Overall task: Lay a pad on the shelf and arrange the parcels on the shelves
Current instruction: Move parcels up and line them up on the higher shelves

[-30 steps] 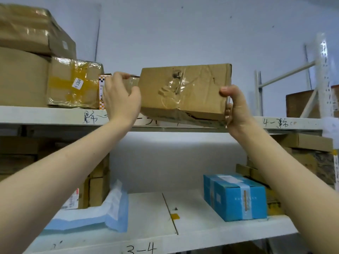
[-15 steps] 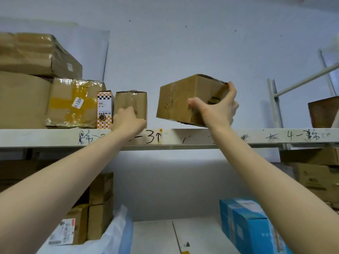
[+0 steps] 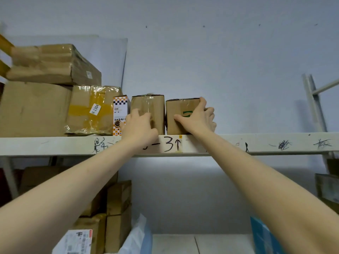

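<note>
The parcel [image 3: 178, 116] you are handling now stands on the upper shelf [image 3: 256, 143], its base flat on the board and its small brown end face turned squarely toward you, with a green mark showing on that face. Its long axis runs back toward the wall, so you see only the short end. It sits just beside a second brown parcel [image 3: 148, 110], with only a dark sliver of a gap between them; whether the sides touch cannot be told.

Your right hand [image 3: 197, 119] grasps the parcel: the thumb lies across the front face, the index finger hooks over the top right corner, and the other fingers wrap the right side. Your left hand [image 3: 138, 126] presses flat on the lower front of the second parcel, fingers spread, not closed around anything.

Left of that stand a slim checkered orange-and-white box [image 3: 120, 114], a tape-wrapped carton [image 3: 91, 110] labelled H-1304, a large plain carton [image 3: 33, 109], and a flattened taped box [image 3: 53, 65] stacked on top.

Half a second ago you held the parcel tilted in the air above the shelf edge, one corner down and its broad side angled toward you; now it is level, set down and turned end-on. Your left hand was then at the foot of the second parcel and has stayed there. On the lower shelf [image 3: 183, 242] a pale blue pad [image 3: 139, 235] lies bunched beside stacked cartons [image 3: 117, 213], with a blue box [image 3: 264, 237] at the right.
</note>
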Motion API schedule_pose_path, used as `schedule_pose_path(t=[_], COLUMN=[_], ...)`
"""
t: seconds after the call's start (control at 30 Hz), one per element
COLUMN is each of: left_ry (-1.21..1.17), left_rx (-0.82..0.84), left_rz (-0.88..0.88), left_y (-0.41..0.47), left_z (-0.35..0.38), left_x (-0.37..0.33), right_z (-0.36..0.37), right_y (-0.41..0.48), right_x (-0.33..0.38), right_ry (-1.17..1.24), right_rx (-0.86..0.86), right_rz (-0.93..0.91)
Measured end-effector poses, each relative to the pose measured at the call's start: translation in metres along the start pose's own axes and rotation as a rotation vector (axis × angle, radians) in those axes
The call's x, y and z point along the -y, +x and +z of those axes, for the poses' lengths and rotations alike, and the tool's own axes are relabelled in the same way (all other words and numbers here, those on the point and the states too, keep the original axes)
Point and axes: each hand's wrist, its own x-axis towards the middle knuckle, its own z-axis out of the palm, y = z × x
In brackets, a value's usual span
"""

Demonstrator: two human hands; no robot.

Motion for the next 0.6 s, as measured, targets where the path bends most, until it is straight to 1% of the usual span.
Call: schedule_pose_path(t=[0.1,0.23,0.37,0.5,0.6], left_ry=[0.006,-0.015,-0.010,-0.041,-0.089], left_rx=[0.009,0.053,0.101,0.098,0.059], left_rz=[0.027,0.031,0.034,0.051,0.092], left_y=[0.001,0.002,-0.001,-0.006,-0.014], left_z=[0.000,0.004,0.007,0.008,0.009], left_x=[-0.002,-0.008,-0.014,-0.018,-0.020], right_z=[0.007,0.004,0.003,0.001,-0.003], right_y=[0.005,0.007,0.003,-0.004,-0.017], right_x=[0.000,-0.002,-0.006,-0.009,-0.013], right_ry=[-0.012,0.011,-0.031,-0.044,0.040], right_rx=[0.029,0.059,0.068,-0.008,-0.111], right_rz=[-0.056,-0.053,-0.074,-0.087,-0.175])
